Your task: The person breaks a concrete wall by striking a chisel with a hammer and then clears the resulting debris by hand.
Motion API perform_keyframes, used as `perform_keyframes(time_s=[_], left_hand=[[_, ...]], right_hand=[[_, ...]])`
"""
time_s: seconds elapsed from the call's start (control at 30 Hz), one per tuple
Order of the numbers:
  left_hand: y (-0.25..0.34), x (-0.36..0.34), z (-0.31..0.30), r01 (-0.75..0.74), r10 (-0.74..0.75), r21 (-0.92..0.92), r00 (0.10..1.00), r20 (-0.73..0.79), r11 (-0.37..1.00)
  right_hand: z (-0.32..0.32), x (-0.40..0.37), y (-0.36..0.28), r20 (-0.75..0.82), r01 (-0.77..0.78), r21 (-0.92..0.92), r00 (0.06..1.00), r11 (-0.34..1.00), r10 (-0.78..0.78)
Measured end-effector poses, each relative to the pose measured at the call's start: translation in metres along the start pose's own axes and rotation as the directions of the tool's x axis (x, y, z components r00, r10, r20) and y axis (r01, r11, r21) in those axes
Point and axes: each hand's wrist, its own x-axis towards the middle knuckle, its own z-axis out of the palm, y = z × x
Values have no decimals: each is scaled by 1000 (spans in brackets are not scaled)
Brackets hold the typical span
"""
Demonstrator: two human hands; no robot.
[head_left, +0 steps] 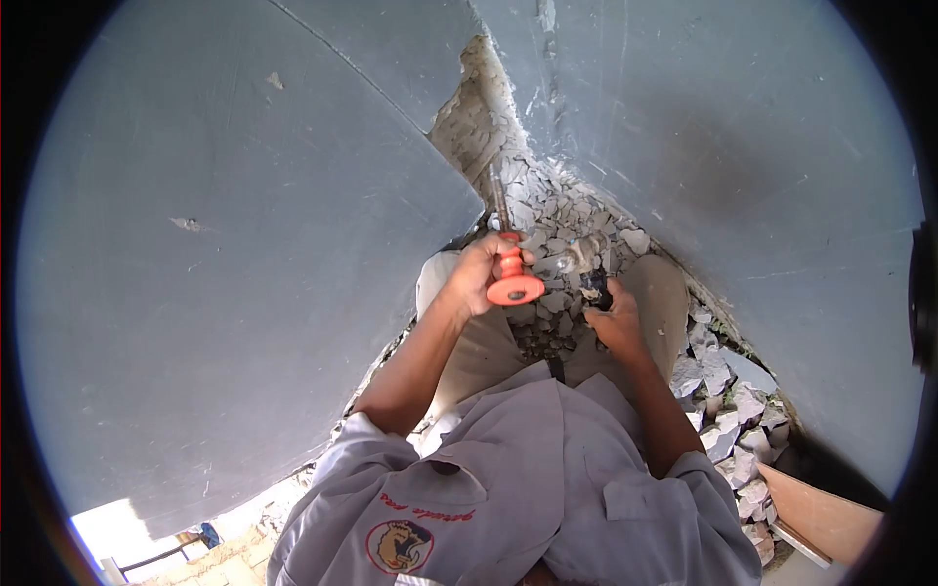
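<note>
My left hand (pixel 476 273) is wrapped round the orange grip of a chisel (pixel 515 267), its round guard facing me. The chisel's steel shank points away from me, toward the broken patch of plaster (pixel 476 122) low in the wall corner. In my right hand (pixel 618 322) is a hammer (pixel 587 256), held by its black handle. Its dusty metal head is close to the right of the chisel's grip, over the rubble (pixel 557 210). The chisel's far tip is hard to make out against the rubble.
Grey walls (pixel 244 244) meet in a corner ahead, hemming me in on both sides. Broken chunks (pixel 718 366) lie along the right wall's foot, beside my leg (pixel 657 303). A brown board (pixel 821 518) leans at the lower right.
</note>
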Motion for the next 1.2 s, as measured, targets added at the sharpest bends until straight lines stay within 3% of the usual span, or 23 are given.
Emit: perform_keyframes(time_s=[0.03, 0.13, 0.23, 0.33, 0.43, 0.53, 0.63, 0.73, 0.83, 0.87, 0.93, 1.03, 1.13, 1.2], left_hand=[[0, 19, -7, -17, 17, -11, 1000, -24, 1000], [7, 63, -31, -35, 40, -145, 999, 31, 989], [17, 91, -58, -46, 57, -280, 998, 33, 959], [23, 98, -59, -131, 112, -280, 990, -81, 951], [29, 103, -66, -154, 134, -259, 986, -95, 954], [34, 98, -64, -166, 144, -264, 984, -104, 950], [32, 88, -59, -165, 131, -299, 983, -129, 940], [21, 99, -73, -159, 123, -322, 984, -130, 933], [13, 105, -81, -162, 140, -349, 986, -87, 923], [13, 98, -69, -160, 152, -322, 987, -51, 933], [15, 99, -65, -150, 165, -333, 986, 18, 931], [19, 111, -73, -141, 201, -421, 974, 101, 896], [25, 109, -64, -171, 275, -461, 947, 167, 871], [28, 116, -65, -176, 290, -574, 950, 114, 800]], right_hand=[[0, 0, -2, -46, -7, -82, 999, 997, 3], [3, -4, -11, -43, -24, -91, 999, 996, 20], [6, -13, -34, -88, 113, 68, 990, 991, -107], [8, -4, -39, -89, 284, 74, 957, 956, -277], [10, -5, -28, -8, 57, 38, 998, 998, -57], [15, -5, -11, -30, 98, 51, 995, 994, -97], [12, -13, -7, -29, 89, -104, 995, 990, -93], [8, -15, -4, 107, -91, -239, 987, 967, 119], [10, -19, -14, 94, -53, -227, 993, 972, 76], [11, -18, -13, 52, 106, -199, 994, 974, -97], [13, -16, -8, -46, 413, -165, 904, 896, -425], [8, -4, -18, -3, 447, -210, 889, 869, -458], [7, 4, -41, 97, 210, -162, 976, 964, -197], [8, 16, -67, 59, 359, -185, 933, 915, -354]])
